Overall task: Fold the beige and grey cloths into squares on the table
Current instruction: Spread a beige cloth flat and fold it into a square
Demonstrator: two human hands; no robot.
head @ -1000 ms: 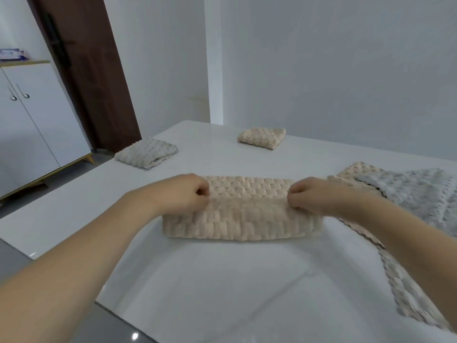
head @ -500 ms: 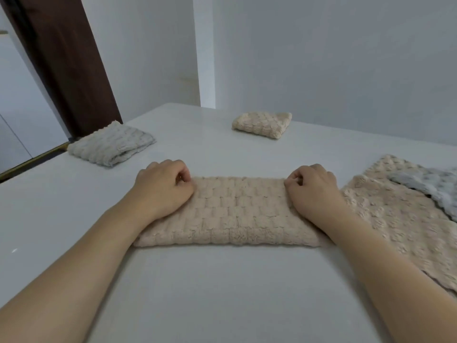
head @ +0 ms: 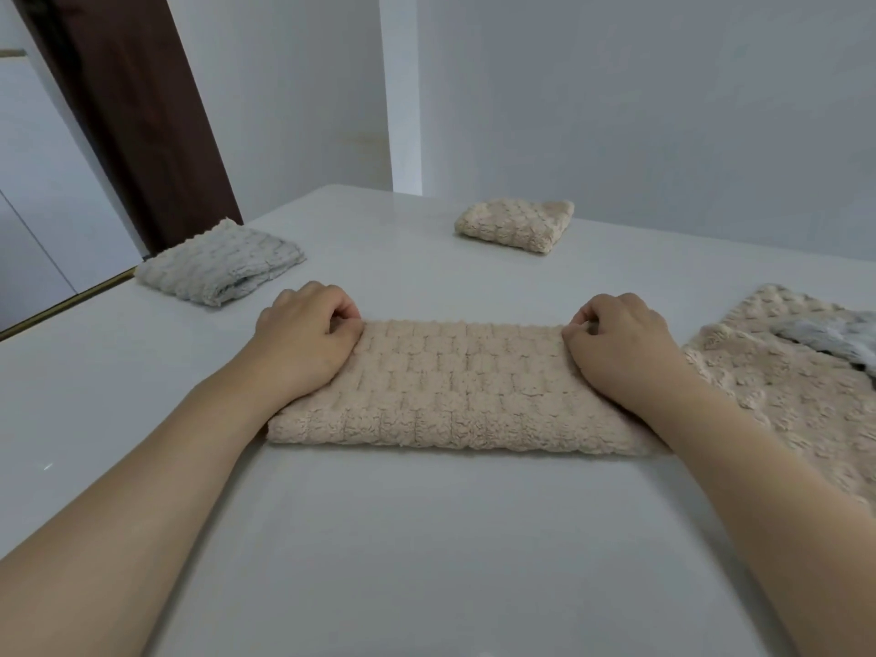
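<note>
A beige cloth (head: 462, 391) lies folded in half as a long strip across the middle of the white table (head: 426, 538). My left hand (head: 308, 339) pinches its far left corner and my right hand (head: 621, 343) pinches its far right corner, both resting on the cloth. At the right edge an unfolded beige cloth (head: 796, 395) lies flat with a grey cloth (head: 834, 336) partly on top of it. A folded grey cloth (head: 223, 265) sits at the far left and a folded beige square (head: 514, 225) at the far middle.
White walls stand behind the table. A dark brown door (head: 128, 111) and a white cabinet (head: 38, 206) are at the far left, beyond the table's left edge.
Both hands carried the cloth's upper layer away from me and laid it flat on the far edge. The camera came closer and lower. The hands have barely moved since half a second ago.
</note>
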